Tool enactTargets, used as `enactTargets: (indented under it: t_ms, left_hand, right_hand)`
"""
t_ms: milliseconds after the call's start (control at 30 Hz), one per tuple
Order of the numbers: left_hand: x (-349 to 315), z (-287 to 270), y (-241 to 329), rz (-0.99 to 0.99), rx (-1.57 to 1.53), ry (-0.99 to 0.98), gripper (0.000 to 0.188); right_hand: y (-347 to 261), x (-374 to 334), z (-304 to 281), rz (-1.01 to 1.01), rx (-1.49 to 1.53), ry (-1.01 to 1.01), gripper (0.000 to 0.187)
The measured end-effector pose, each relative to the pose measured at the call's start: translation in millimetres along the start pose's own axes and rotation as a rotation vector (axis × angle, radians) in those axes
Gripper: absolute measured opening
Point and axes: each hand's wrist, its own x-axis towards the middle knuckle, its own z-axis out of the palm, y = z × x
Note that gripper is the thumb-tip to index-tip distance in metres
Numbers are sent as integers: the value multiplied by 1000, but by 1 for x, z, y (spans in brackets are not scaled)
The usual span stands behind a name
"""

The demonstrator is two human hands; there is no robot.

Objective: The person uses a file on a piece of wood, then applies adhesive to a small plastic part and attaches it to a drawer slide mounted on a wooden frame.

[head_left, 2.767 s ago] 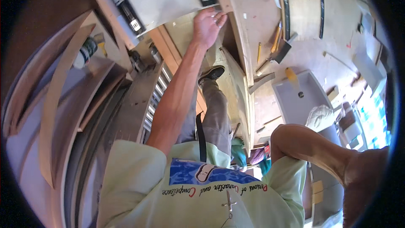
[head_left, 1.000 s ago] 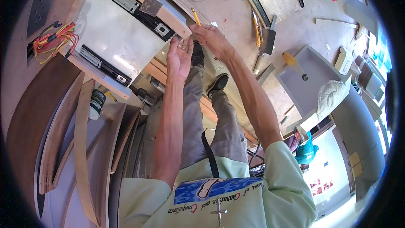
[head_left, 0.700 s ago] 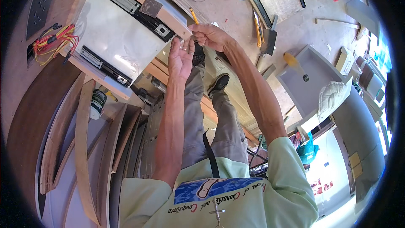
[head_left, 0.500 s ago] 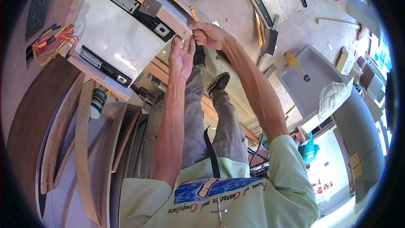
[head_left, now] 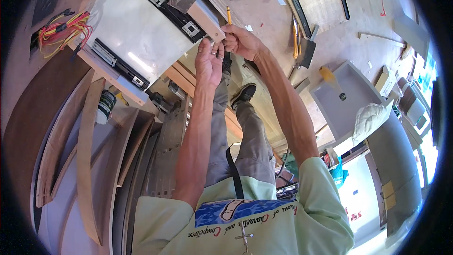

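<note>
Item, upper left of the frame: a white-faced panel [head_left: 137,23] edged with pale wooden rails, its near corner inclined toward the centre top. Fitted to it: an upper drawer slide [head_left: 190,29] and a lower drawer slide [head_left: 121,65], both black and bright metal; a dark square block [head_left: 183,1] on the upper wooden rail [head_left: 206,20]. From my remote seat I log the left hand [head_left: 210,66] palm-up below that rail's end, fingers lightly curled, tips at the edge; whether they pinch the wood I cannot tell. The right hand [head_left: 243,42] is folded in beside it, gripping a yellow pencil [head_left: 229,15] that stands up past the knuckles; what its lower fingers touch is hidden. Handling, in my judgement: panel and rails stiff, awkward in bulk rather than delicate, the white face likely slick; slides apt to run if pulled. I would take hold on bare wood near the rail's end, clear of the metal; the pencil, light and snappable, by its shaft. Also listed: red and yellow wires [head_left: 61,30], far upper left; curved wooden strips, lower left; a grey tray [head_left: 330,113], right of centre, bearing a bottle [head_left: 332,82].
</note>
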Motion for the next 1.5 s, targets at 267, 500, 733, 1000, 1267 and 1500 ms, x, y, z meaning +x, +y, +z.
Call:
enactTargets:
  t_ms: [267,500,733,1000,1267,1500]
  left_hand:
    - [-8,10,2,29,-127,-41,22]
    - [-4,14,5,41,-189,31,17]
    - [-2,12,8,21,-208,-31,25]
    - [-9,21,19,-58,-160,-20,32]
    - [-6,15,18,-57,-181,-36,35]
    - [-4,14,17,-34,-196,-68,36]
  right_hand:
    - [5,-12,16,-239,-288,256,23]
    - [11,-78,41,-628,-1272,732,42]
    - [60,-93,92,-863,-1478,533,12]
    - [88,-56,84,-934,-1591,521,22]
    - [91,-39,70,-1109,-1596,533,16]
    - [93,-35,67,-1117,-1645,558,15]
